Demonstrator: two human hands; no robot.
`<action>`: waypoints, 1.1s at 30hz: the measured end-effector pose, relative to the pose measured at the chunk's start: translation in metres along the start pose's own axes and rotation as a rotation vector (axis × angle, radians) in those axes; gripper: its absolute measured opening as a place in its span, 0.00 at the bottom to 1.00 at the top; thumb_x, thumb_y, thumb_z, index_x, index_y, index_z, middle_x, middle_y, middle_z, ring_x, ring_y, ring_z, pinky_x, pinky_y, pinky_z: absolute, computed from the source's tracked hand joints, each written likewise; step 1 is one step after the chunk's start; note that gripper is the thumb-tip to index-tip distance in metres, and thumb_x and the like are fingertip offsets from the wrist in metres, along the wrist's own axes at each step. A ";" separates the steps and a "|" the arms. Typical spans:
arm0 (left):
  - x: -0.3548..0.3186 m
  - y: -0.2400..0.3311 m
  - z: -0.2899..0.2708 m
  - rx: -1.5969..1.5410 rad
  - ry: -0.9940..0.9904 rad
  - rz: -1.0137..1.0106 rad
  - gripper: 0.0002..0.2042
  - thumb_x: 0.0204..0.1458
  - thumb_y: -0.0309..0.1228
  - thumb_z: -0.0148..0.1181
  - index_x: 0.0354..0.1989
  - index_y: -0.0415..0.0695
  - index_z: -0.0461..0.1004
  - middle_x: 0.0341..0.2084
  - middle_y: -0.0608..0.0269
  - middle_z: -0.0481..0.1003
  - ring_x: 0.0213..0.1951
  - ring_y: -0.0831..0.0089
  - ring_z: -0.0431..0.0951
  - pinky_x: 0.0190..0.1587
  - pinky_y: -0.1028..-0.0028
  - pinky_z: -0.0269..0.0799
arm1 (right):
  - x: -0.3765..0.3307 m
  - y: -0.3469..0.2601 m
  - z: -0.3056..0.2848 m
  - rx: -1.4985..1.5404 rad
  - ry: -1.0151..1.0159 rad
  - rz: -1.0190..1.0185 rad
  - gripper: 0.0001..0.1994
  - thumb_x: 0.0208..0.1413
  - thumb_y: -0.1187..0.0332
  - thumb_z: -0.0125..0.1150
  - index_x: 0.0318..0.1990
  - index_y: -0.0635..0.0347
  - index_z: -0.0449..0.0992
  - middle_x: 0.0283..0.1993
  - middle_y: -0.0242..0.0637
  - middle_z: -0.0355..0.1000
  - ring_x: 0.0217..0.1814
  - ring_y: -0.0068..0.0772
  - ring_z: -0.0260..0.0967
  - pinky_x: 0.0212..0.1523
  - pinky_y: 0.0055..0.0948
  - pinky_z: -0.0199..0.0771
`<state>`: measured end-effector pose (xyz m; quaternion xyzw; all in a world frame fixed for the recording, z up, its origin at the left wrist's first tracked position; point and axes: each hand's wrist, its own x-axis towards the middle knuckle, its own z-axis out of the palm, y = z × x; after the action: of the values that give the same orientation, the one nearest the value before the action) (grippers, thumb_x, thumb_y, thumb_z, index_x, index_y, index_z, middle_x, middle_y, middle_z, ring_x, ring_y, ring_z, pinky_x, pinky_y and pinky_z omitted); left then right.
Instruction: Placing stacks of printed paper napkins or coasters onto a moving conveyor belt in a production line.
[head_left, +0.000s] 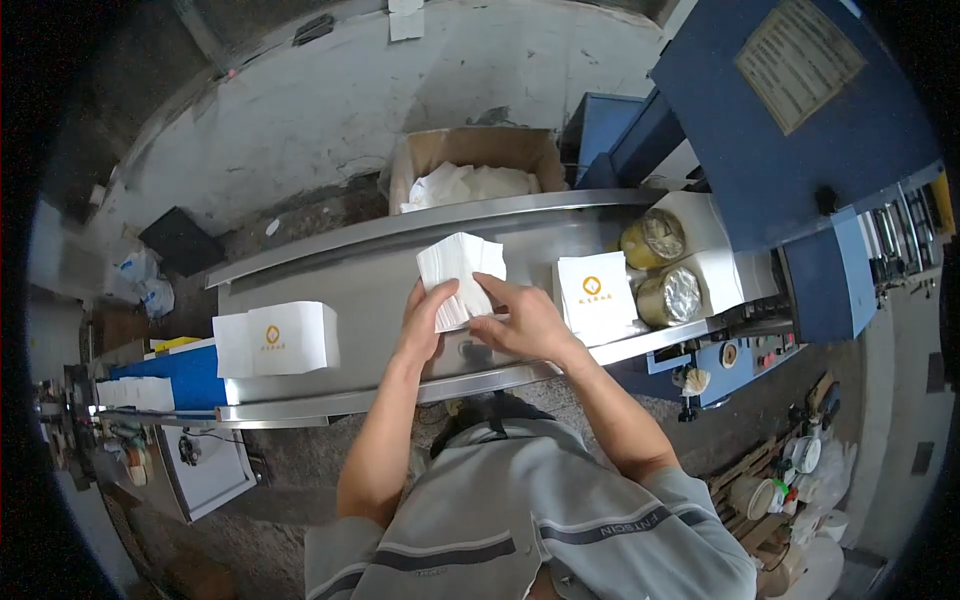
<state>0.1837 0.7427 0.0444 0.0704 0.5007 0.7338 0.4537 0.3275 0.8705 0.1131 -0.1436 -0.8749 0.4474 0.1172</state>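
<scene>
A thick stack of white paper napkins (pixel 459 268) is held up over the metal conveyor tray, its layers fanned slightly apart at the top. My left hand (pixel 427 318) grips its left side, thumb lying along the front. From the right, my right hand (pixel 522 318) closes on the same stack with thumb and fingers. To the right on the tray lies a pile of napkins with an orange printed emblem (pixel 592 292). A similar printed pile of napkins (pixel 276 340) sits at the tray's left end.
Two round wrapped rolls or jars (pixel 668 297) stand right of the printed pile, beside a blue machine (pixel 790 130). Behind the metal tray (pixel 375 262) is a cardboard box (pixel 400 165) of crumpled white paper. A blue surface (pixel 195 378) adjoins the tray's left end.
</scene>
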 end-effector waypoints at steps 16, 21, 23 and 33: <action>0.014 -0.019 -0.032 -0.121 -0.064 -0.067 0.21 0.54 0.33 0.61 0.54 0.37 0.69 0.46 0.57 0.75 0.49 0.68 0.76 0.50 0.68 0.72 | -0.013 -0.010 0.020 -0.280 0.160 -0.200 0.27 0.46 0.66 0.70 0.56 0.61 0.72 0.57 0.49 0.71 0.57 0.54 0.69 0.55 0.42 0.72; 0.003 -0.009 -0.028 -0.129 -0.108 -0.047 0.22 0.55 0.39 0.52 0.52 0.36 0.70 0.46 0.54 0.76 0.48 0.62 0.77 0.53 0.62 0.72 | -0.015 -0.005 0.016 -0.126 0.126 -0.254 0.25 0.48 0.65 0.70 0.54 0.62 0.73 0.57 0.48 0.71 0.58 0.53 0.68 0.55 0.41 0.72; -0.003 -0.002 -0.025 -0.184 -0.099 -0.062 0.23 0.54 0.39 0.51 0.54 0.35 0.69 0.48 0.52 0.75 0.51 0.59 0.76 0.55 0.60 0.71 | -0.018 -0.005 0.009 -0.005 0.288 -0.236 0.24 0.51 0.65 0.69 0.55 0.63 0.73 0.58 0.49 0.70 0.59 0.52 0.68 0.57 0.40 0.71; -0.016 0.000 -0.025 -0.425 -0.188 -0.165 0.28 0.53 0.39 0.53 0.61 0.36 0.64 0.56 0.50 0.70 0.59 0.51 0.69 0.63 0.53 0.63 | -0.009 0.052 0.013 1.492 -0.036 0.580 0.39 0.62 0.48 0.56 0.71 0.62 0.49 0.63 0.45 0.64 0.66 0.35 0.60 0.60 0.37 0.66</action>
<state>0.1791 0.7147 0.0376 0.0003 0.2945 0.7734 0.5613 0.3389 0.8869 0.0622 -0.2420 -0.2747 0.9294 0.0473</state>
